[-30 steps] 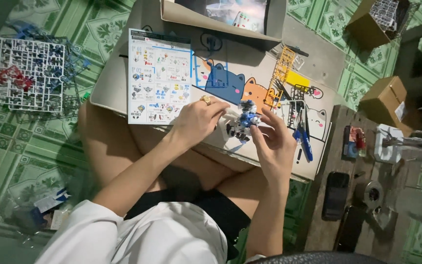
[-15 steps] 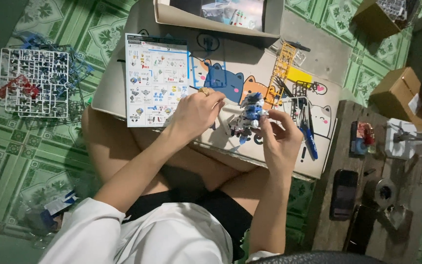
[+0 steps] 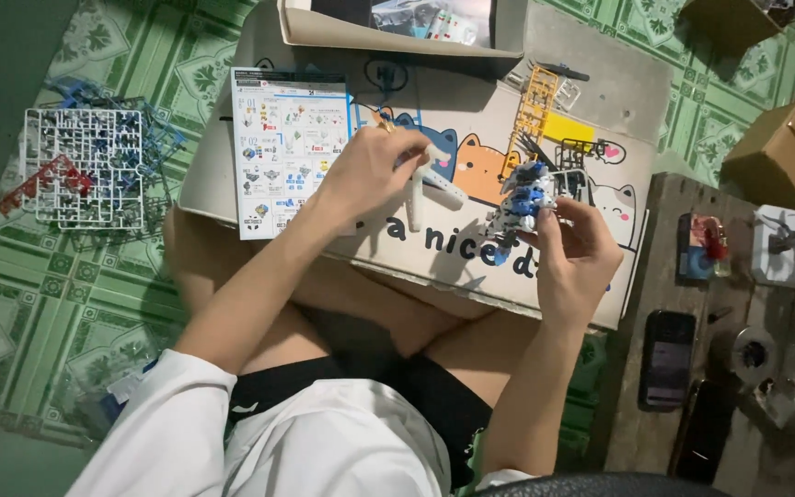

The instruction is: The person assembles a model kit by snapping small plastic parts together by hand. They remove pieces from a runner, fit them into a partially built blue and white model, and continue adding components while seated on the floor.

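The robot toy [image 3: 524, 204] is small, blue and white. It is held up in the right hand [image 3: 574, 250], just over the cardboard lap board, and leans a bit to one side. The white part [image 3: 419, 191] is long and thin. It hangs down from the left hand [image 3: 372, 171], near the toy but not touching it.

The single head view looks steeply down from above the seated person's crossed legs, facing forward over the cardboard lap board [image 3: 591, 92] toward the green tiled floor [image 3: 11, 304]. It sits near, arms reaching up the frame from its lower edge.
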